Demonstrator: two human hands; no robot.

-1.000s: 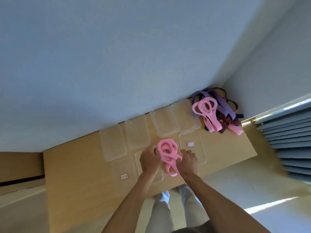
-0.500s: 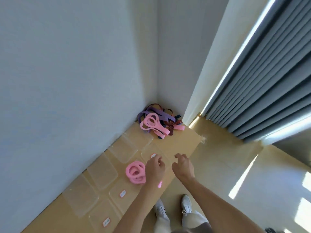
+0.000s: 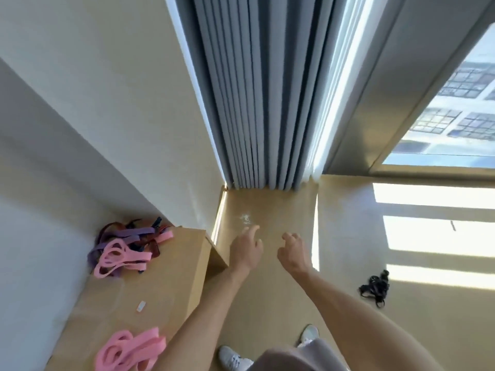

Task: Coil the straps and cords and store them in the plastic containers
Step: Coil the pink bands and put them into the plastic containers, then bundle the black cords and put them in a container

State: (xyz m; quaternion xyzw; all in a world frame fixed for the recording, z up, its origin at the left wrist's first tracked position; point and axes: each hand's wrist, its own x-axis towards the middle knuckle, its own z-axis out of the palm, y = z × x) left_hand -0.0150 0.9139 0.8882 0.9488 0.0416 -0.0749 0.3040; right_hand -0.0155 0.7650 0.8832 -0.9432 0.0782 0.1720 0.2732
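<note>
Nearest, at the bottom edge of the table (image 3: 171, 277): a pink strap (image 3: 131, 352) is lying in loose loops, its long axis running roughly left-right across the view, free end pointing right toward the table edge. No container wall is showing clearly around it; only a small label (image 3: 141, 306) is marking faint clear plastic beyond. Judgement: light, soft, wide webbing, springy enough to uncoil once released; best pinched across stacked loops, not by one end.

Mid-distance: both hands are hanging over the floor, off the table. Left hand (image 3: 245, 249) is spreading, fingers extended, holding nothing. Right hand (image 3: 292, 250) is loosely curling, fingers apart, also empty.

To the right on the floor, a black cord tangle (image 3: 375, 286) is lying bunched, no clear axis. Judgement: thin, limp, prone to snagging; lift by the whole bundle.

Farthest, in the table's corner against the wall: a mixed pile of straps (image 3: 126, 247), pink over purple and dark ones, pink loops running lengthwise toward the right.
</note>
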